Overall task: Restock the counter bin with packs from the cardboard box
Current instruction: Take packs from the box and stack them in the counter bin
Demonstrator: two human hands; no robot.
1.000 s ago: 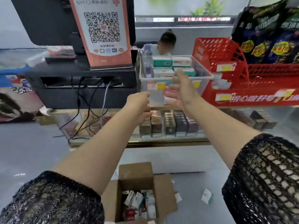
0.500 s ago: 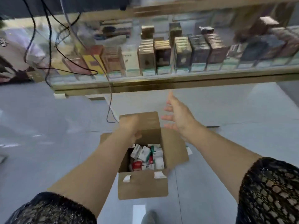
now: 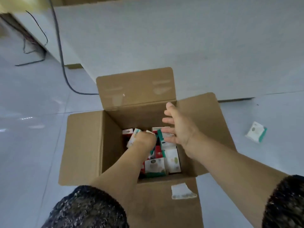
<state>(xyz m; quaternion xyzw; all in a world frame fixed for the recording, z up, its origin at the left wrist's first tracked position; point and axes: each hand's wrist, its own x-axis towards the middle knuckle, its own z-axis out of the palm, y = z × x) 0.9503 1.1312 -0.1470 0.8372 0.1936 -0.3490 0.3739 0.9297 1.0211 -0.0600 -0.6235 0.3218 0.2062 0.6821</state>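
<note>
Status: fetch leg of a restock cycle, nothing lifted out yet.

- cardboard box [image 3: 83, 145] sits open on the floor [image 3: 31, 153], flaps folded out, with both hands at it.
- left hand [image 3: 144, 140] is down inside, fingers curled under among the packs [image 3: 171, 160]. A white pack touches its left side, but the fingertips are hidden, so I can't tell if that grip has anything.
- right hand [image 3: 180, 130]: grip wide, fingers spread, empty. It hovers just above the packs, right of the left hand.

Progress, my read:
- A loose jumble of packs lies under both grips with bare box wall above it, so probably several more trips.
- counter bin is out of frame, fill level unknown.
- One stray pack [image 3: 255, 132] lies on the floor outside the box, well to the right of the right grip. It likely needs collecting too.

Labels:
- Pack faces are white with a round greenish emblem and teal or red edges. Text is too blurred to read.
- No print visible on the box.
- Torn tape scrap [image 3: 182, 191] on the near flap, below the right grip, looks blank.
</note>
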